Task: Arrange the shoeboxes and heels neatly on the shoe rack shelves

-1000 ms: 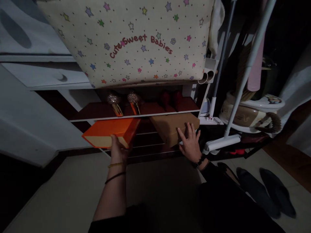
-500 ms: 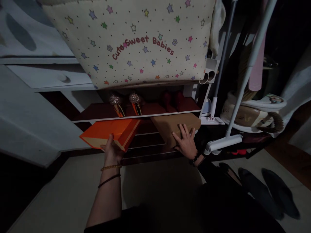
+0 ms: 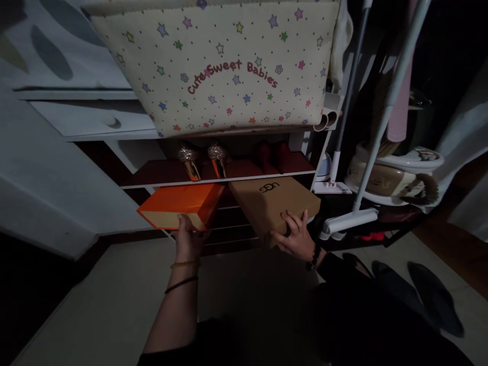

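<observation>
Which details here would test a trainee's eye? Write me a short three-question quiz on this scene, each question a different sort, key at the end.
1. Fill in: The letters on top of the brown box read ____.
2. True or false: The glittery heels stand on the shelf above the orange box.
3. The left grip is holding:
A) the brown box
B) the orange box
C) one of the glittery heels

Key: 1. UGG; 2. True; 3. B
</observation>
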`<state>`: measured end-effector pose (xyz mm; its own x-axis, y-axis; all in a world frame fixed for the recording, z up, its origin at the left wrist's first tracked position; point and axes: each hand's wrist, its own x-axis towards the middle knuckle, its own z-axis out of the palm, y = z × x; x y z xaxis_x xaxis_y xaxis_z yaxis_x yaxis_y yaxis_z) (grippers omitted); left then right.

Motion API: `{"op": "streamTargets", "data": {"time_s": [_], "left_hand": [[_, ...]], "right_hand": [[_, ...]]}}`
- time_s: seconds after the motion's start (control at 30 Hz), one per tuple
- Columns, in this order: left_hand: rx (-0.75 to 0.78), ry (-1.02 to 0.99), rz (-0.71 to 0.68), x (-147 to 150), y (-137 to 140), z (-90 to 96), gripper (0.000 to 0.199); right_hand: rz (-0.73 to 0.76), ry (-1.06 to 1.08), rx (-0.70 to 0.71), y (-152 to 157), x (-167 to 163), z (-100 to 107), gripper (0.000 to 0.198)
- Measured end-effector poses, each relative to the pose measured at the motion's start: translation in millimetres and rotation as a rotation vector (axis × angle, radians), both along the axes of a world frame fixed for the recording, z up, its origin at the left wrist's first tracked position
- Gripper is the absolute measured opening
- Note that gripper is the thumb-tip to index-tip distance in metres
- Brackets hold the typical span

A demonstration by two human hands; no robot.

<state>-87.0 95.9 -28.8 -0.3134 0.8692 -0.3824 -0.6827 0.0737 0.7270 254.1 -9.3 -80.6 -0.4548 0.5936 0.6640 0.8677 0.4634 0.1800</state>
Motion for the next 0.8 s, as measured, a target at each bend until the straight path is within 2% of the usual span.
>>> {"op": "streamTargets", "data": {"time_s": [0.17, 0.33, 0.5, 0.63, 0.73, 0.8], "left_hand": [[-0.011, -0.033, -0.012, 1.7, -18.3, 1.3, 0.059], [-0.065, -0.017, -0.07, 11.2, -32.1, -1.6, 0.057], [-0.092, -0.019, -0.363, 45.6, -52.3, -15.4, 0.049], [-0.019, -0.093, -0.573, 72.8, -58.7, -16.8, 0.047], [0.042, -0.122, -0.548, 80.8, -56.9, -13.4, 0.045], [0.075, -0.17, -0.502, 80.5, -56.5, -12.9, 0.051]], "right_hand": [[0.078, 0.083, 0.071, -41.4, 2.9, 4.4, 0.081], [0.103, 0.128, 0.055, -61.7, 11.5, 15.6, 0.099], [0.148, 0.142, 0.065, -65.0, 26.3, 24.6, 0.11], [0.17, 0.117, 0.038, -64.3, 47.3, 31.6, 0.119], [0.156, 0.124, 0.04, -70.7, 55.8, 42.1, 0.123], [0.135, 0.135, 0.038, -81.0, 54.9, 51.5, 0.125]]}}
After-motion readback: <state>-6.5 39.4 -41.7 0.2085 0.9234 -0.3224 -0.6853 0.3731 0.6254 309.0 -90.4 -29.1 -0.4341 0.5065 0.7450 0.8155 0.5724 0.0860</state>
